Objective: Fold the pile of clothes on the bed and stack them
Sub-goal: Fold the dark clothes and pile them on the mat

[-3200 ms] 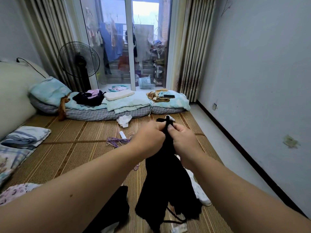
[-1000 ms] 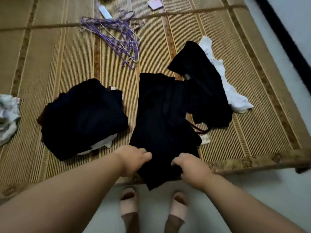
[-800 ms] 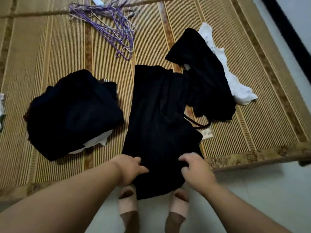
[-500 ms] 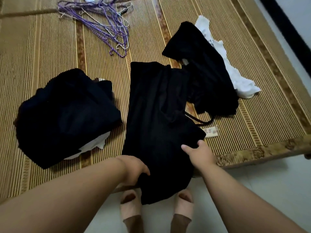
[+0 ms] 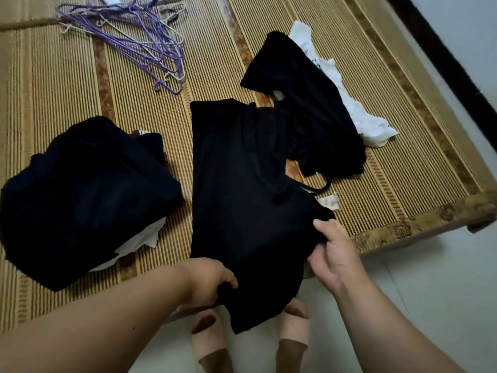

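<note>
A long black garment [image 5: 242, 189] lies spread lengthwise on the bamboo mat [image 5: 403, 168], its near end hanging over the bed's front edge. My left hand [image 5: 212, 281] grips that near end at the lower left. My right hand [image 5: 332, 254] pinches the garment's right edge near the bed rim. To the left sits a stack of folded dark clothes [image 5: 83, 195] with a white piece showing underneath. At the right lie another black garment [image 5: 309, 111] and a white garment [image 5: 347, 95], both unfolded.
Several purple wire hangers [image 5: 139, 41] lie tangled at the back left of the mat. A small paper tag [image 5: 329, 201] rests beside the black garment. My feet in pink slippers [image 5: 294, 327] stand on the pale tiled floor below the bed edge.
The garment went from held up in the air to laid flat on the mat. Over the last second my right hand slid to its right edge while my left kept the near end.
</note>
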